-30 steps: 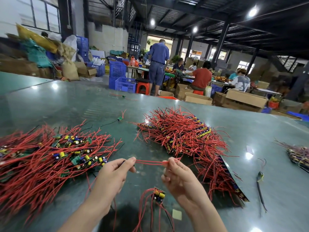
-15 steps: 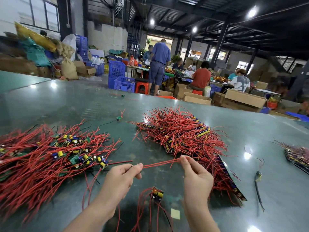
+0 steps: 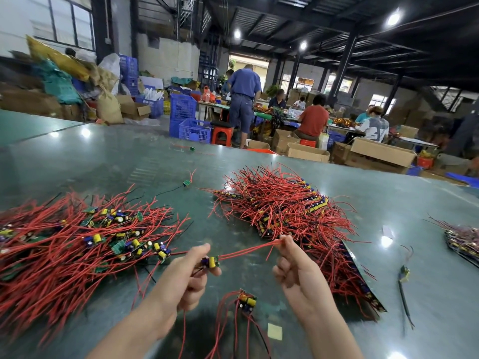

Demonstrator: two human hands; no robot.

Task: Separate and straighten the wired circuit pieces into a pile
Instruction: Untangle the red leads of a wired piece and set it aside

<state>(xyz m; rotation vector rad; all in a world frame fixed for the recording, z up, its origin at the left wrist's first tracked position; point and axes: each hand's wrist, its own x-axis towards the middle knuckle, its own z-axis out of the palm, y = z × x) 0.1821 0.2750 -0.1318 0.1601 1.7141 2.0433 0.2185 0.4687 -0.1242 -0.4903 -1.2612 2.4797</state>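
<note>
Table (image 3: 388,208) glossy green, warehouse workers (image 3: 312,117) behind

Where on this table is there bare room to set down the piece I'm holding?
Bare tabletop lies between the left pile and the right pile, just beyond your left hand and right hand. More bare table sits right of the right pile, before the small far-right heap. Crowded: directly before you, where a loose wired piece lies.
</note>
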